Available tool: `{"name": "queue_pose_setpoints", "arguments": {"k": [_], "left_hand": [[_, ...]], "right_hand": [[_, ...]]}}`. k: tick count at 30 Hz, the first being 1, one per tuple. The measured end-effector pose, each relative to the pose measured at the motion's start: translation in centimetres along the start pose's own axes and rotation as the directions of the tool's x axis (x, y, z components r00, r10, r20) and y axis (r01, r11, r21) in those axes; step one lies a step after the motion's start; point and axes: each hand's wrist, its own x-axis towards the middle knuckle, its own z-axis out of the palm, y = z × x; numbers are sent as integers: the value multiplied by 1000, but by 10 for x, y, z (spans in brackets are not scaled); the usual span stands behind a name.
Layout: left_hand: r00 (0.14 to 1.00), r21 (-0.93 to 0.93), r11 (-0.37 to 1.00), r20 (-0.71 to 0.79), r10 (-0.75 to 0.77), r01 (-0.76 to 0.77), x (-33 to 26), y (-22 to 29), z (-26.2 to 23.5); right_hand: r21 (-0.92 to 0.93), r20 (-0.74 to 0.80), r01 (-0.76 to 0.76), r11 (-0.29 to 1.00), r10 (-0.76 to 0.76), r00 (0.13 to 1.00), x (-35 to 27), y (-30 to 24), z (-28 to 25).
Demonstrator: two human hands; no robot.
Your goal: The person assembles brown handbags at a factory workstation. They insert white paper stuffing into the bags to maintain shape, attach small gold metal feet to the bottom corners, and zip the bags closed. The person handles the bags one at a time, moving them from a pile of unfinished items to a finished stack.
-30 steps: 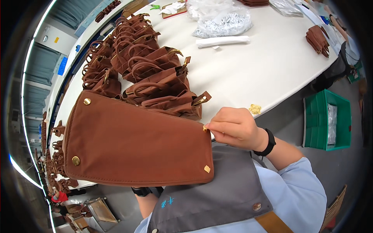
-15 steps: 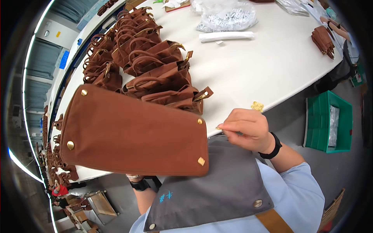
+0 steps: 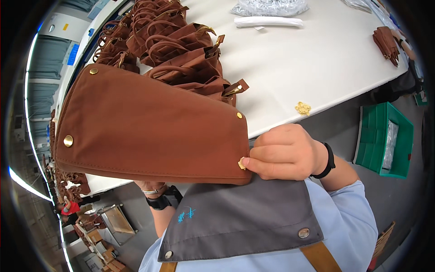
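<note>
A brown handbag (image 3: pixel 149 131) is tilted with its base toward me, round gold studs showing near three corners. My left hand (image 3: pixel 148 185) is beneath its lower edge, fingers hidden behind the bag; it holds the bag up. At the base's near right corner my right hand (image 3: pixel 285 152) is closed, thumb and fingers pinching a small pale-yellow scrap (image 3: pixel 242 163) over the place of the fourth stud. A little heap of similar yellow scraps (image 3: pixel 302 108) lies at the table's edge, beyond my right hand.
Rows of brown handbags (image 3: pixel 181 50) stand on the white table (image 3: pixel 272 68) behind the held bag. Further back lie a white roll (image 3: pixel 268 22) and a clear plastic bag (image 3: pixel 269 7). A green crate (image 3: pixel 371 140) stands right. A person's hand is near brown pieces (image 3: pixel 385 45) far right.
My right hand has moved left and down onto the bag's near right corner, where a yellowish diamond-shaped piece showed before. The bag has tilted and sits higher in view.
</note>
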Motion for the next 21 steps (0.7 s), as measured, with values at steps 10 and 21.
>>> {"name": "queue_pose_setpoints", "arguments": {"k": [10,21], "left_hand": [[995,-3,995,-11,96,-96,11,-18,37],[998,-45,997,-3,66,-66,14,-21,26]], "right_hand": [[-172,189,10,985,23,982,3,-12,-10],[960,247,-228,-161,870,426,-71,39,-3]]}}
